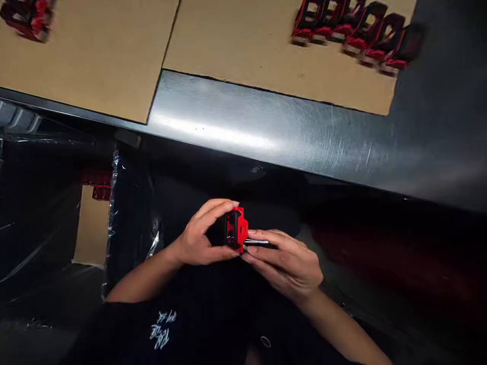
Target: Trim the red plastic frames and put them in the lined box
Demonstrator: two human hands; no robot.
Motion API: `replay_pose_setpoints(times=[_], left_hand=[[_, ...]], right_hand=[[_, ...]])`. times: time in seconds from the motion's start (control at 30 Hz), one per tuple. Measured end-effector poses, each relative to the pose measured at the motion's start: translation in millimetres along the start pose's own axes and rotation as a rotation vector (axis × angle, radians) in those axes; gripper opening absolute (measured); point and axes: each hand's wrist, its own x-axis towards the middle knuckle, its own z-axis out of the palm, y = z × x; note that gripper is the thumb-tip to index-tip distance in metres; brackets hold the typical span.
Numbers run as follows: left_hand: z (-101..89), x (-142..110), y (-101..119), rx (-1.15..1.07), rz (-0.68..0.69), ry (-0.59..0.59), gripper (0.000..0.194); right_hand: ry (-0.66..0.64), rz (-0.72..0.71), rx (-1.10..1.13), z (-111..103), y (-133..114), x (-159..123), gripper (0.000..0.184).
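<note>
My left hand (198, 242) pinches a boxy red-and-black part (240, 229), apparently for steadiness; my right hand (292, 259) grasps a slim silvery strip (258, 242).

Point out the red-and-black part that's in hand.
The part gripped by the left hand, with the right hand at its red side; the upper-right row and upper-left cluster lie on cardboard.

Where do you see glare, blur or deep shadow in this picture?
Head view: a glare streak runs along the metal table; head view: the red-and-black parts at top right look smeared, the held piece sharper; head view: plastic sheeting at left glints; head view: lower right is very dark.
</note>
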Motion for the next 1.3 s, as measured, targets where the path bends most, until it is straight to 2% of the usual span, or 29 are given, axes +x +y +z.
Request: replay_pose_setpoints(times=[0.37,0.77,0.97,1.1,1.2,1.27,1.3], left_hand=[[0.9,5.0,2.7,-0.020,-0.009,0.003,0.085],[-10.1,12.9,4.3,0.141,0.010,-0.075,0.090],[-13.0,14.5,7.9,0.180,-0.042,-0.066,0.089],[-15.9,11.9,5.6,0.207,-0.022,-0.088,0.095],[-15.5,8.3,0.4,0.123,-0.054,-0.028,0.091],[-12.9,6.3,-2.6,-0.048,-0.079,0.046,0.088],[-11.1,5.5,-3.4,-0.150,-0.091,0.080,0.085]], right_hand=[[0.065,0.046,0.018,3.0,0.0,-2.7,0.020],[-0.051,0.119,0.024,-2.6,-2.1,6.1,0.020],[-0.109,-0.004,-0.149,-2.3,-3.3,8.7,0.013],[-0.122,-0.052,-0.205,-0.5,-5.1,5.6,0.022],[-0.043,-0.013,-0.211,-3.9,4.0,8.0,0.023],[0.130,0.012,-0.264,-10.2,19.3,19.6,0.022],[0.256,0.015,-0.316,-14.6,29.5,29.1,0.023]])
